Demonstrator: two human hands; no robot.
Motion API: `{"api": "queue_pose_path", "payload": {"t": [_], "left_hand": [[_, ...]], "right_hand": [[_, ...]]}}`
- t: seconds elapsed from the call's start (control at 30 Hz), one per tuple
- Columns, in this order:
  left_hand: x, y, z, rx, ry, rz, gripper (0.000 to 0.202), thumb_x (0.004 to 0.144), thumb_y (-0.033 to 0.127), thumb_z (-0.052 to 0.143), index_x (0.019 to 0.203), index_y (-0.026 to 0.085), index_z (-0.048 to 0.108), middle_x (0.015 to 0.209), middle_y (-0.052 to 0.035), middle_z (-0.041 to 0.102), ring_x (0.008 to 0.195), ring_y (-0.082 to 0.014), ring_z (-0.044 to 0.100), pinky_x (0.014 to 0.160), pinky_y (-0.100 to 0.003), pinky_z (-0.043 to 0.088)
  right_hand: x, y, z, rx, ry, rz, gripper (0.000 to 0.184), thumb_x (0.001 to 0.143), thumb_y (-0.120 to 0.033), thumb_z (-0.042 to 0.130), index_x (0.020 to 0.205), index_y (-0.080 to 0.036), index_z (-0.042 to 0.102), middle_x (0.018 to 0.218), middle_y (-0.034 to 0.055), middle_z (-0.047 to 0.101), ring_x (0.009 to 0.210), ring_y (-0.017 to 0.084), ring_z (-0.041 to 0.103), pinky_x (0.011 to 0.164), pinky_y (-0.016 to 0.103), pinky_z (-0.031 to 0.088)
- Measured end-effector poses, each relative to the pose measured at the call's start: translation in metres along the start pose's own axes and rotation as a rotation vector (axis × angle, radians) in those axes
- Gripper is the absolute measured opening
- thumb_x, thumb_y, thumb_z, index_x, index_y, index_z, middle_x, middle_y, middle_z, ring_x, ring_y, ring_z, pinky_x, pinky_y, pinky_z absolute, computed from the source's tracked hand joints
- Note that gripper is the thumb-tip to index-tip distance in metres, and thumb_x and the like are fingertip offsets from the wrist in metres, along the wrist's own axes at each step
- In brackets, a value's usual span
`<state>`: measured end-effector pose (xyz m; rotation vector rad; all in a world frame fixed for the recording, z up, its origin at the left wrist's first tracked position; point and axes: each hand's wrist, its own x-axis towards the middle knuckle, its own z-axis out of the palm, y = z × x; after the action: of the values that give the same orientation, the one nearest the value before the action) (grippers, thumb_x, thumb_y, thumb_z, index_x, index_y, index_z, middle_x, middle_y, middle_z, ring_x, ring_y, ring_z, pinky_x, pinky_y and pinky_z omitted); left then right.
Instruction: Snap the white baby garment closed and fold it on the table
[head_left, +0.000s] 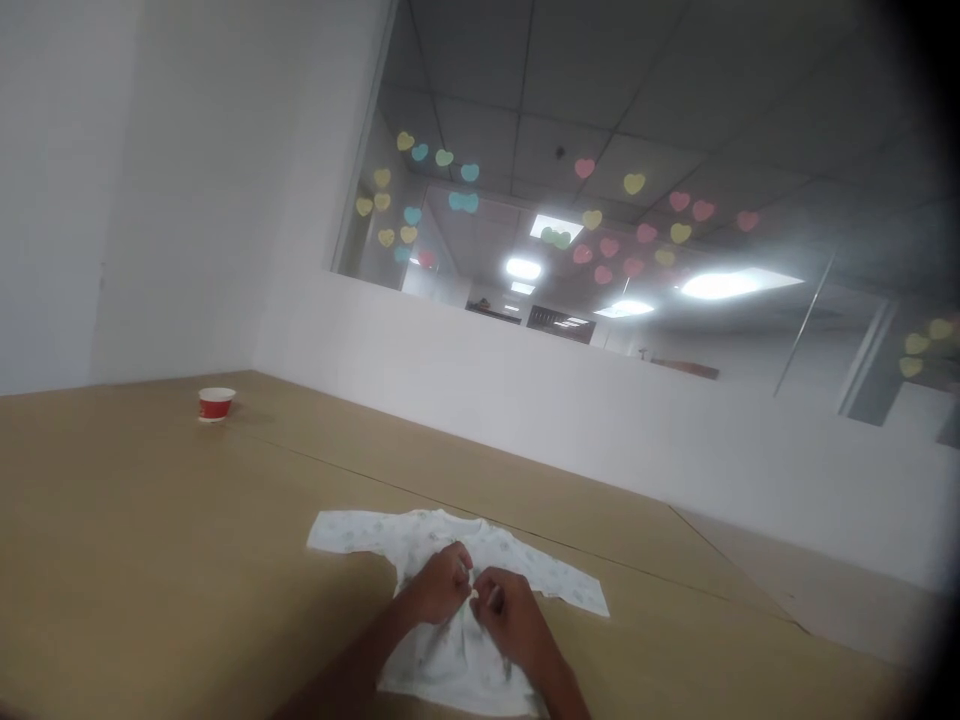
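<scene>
A small white long-sleeved shirt [480,650] with a faint print lies spread on the brown table, its neckline towards the far side and both sleeves stretched outward. My left hand [442,582] is closed in a pinch on the fabric at the middle of the chest. Close beside it, my right hand [510,612] also pinches the front of the shirt, fingers curled. Between the two hands the cloth is gathered and slightly raised, with folds running down towards the hem. Any small fastening under the fingertips is too small to make out.
A red and white paper cup [217,404] stands on the table [150,540] at the far left. Behind the table is a white wall [450,390] with a window [600,120] bearing heart-shaped stickers. A seam runs across the tabletop just beyond the shirt.
</scene>
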<state>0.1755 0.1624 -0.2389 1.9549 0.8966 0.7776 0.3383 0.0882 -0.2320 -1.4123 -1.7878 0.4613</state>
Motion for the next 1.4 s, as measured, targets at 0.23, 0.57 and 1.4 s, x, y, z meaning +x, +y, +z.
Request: {"api": "queue_pose_path", "payload": {"t": [0.23,0.57,1.4], "left_hand": [[-0.002,-0.004,0.0,0.107,-0.034,0.129,0.018,0.08,0.006,0.053,0.095,0.016,0.053,0.068,0.0032,0.055,0.066,-0.014,0.051,0.059,-0.024,0.037],[-0.013,0.002,-0.022,0.632,-0.115,0.072,0.04,0.08,0.022,0.06,0.12,0.016,0.06,0.126,-0.0105,0.058,0.119,-0.0303,0.052,0.104,-0.049,0.042],[-0.067,0.005,0.012,0.792,-0.162,0.013,0.067,0.095,0.064,0.044,0.155,0.04,0.028,0.163,-0.0024,0.01,0.151,-0.0356,0.002,0.116,-0.07,-0.006]], "right_hand": [[-0.001,0.002,0.001,-0.145,0.032,-0.12,0.026,0.085,-0.023,0.047,0.088,-0.015,0.071,0.085,0.0057,0.069,0.079,0.019,0.061,0.079,0.029,0.045],[-0.007,0.004,-0.012,-0.296,0.021,-0.001,0.032,0.084,-0.025,0.055,0.111,-0.012,0.067,0.114,0.0127,0.066,0.107,0.026,0.06,0.096,0.036,0.046],[0.006,0.057,-0.018,-0.673,0.005,0.408,0.06,0.103,-0.05,0.025,0.153,-0.021,0.038,0.16,0.0084,0.029,0.15,0.033,0.022,0.122,0.055,0.022]]}}
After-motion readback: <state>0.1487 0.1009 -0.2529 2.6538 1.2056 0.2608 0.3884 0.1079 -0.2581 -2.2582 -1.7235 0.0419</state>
